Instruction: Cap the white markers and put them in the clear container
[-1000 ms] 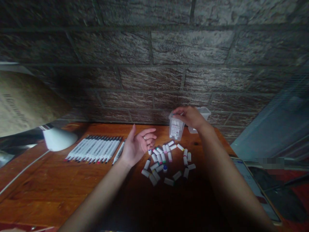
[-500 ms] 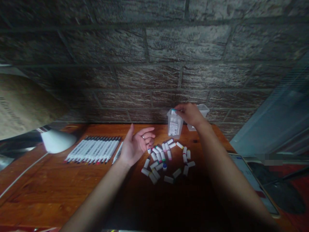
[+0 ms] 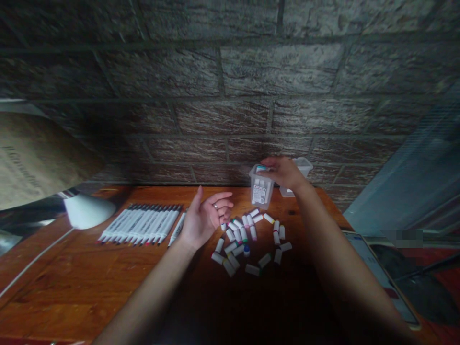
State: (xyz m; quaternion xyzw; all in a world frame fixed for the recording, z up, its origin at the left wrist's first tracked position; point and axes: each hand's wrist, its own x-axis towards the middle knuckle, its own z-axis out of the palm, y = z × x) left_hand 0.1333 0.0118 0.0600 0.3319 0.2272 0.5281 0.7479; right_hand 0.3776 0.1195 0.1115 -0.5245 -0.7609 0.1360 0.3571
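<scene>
My right hand [image 3: 283, 171] is at the mouth of a clear plastic container [image 3: 265, 197], its fingers closed on a white marker cap [image 3: 261, 168] with a teal end. Other white pieces show through the container's wall, behind a printed label. My left hand [image 3: 204, 218] hovers palm up with fingers apart and nothing in it, a ring on one finger. Below and to its right, many loose white marker caps [image 3: 253, 270] with coloured ends lie scattered on the wooden table [image 3: 72, 287].
White markers [image 3: 140, 225] lie side by side in a row at left, with a separate marker [image 3: 177, 231] beside them. A lamp [image 3: 86, 211] stands farther left. Behind my right hand is a second clear container [image 3: 304, 166]. A tablet [image 3: 381, 278] lies at the right edge, a brick wall behind.
My right hand has tilted the cap and dipped slightly at the container's mouth. My left hand keeps its pose. The whole view has shifted a little.
</scene>
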